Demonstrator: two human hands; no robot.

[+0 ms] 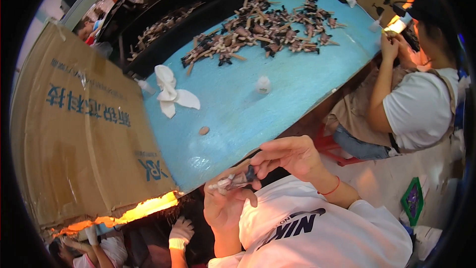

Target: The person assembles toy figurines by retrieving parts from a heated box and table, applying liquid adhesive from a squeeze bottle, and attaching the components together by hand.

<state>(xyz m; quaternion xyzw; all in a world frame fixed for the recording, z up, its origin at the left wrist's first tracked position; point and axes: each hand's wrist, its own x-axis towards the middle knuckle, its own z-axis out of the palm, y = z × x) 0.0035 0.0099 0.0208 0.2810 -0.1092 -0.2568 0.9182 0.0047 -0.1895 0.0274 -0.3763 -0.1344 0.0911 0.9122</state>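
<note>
A small figurine [232, 182], pale at one end and dark at the other, lies across the fingers of my left hand [220, 208] at the table's near edge. My left hand is closed around its pale and greyish body. My right hand [292, 158], with a red cord at the wrist, comes from the right and its fingertips close on the dark end. Finer details of the figurine are too small to make out. Beyond my hands, the blue table [223, 124] bears a small flat brownish piece [204, 130], a small white bottle [264, 85] and a crumpled white cloth [171, 92].
A heap of similar figurines [267, 27] covers the table's far part, with black trays [163, 32] behind. A cardboard box panel [74, 124] walls the left side. Another person [416, 94] works at the right. A co-worker's gloved hand [182, 231] shows at lower left.
</note>
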